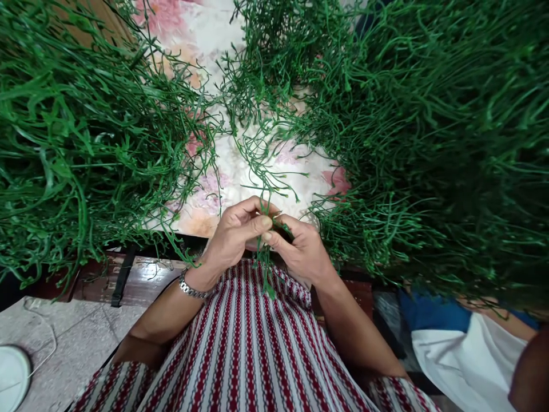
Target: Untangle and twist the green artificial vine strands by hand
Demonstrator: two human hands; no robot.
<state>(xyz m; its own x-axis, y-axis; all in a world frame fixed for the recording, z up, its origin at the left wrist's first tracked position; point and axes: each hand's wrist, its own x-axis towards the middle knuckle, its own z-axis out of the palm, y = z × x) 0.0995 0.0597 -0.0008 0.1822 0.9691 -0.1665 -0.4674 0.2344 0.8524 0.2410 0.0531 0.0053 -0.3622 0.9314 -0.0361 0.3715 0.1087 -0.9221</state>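
A small bunch of thin green plastic-looking stems (266,184) stands between my two hands, its branched tips spreading forward and its lower ends hanging over my lap. My left hand (242,228), with a metal-band watch (192,288) at the wrist, pinches the bunch between thumb and curled fingers. Pressed close against it, my right hand (300,245) has its thumb and fingers closed on the stems too, just below the left thumb. The fingertips partly hide the gripped part.
Large heaps of similar stems lie on the left (86,143), at the right (429,137) and at the back (291,40) of a flower-patterned tabletop (240,160). A white round object (12,377) with a cord is at lower left. Another person's clothing (463,349) shows at lower right.
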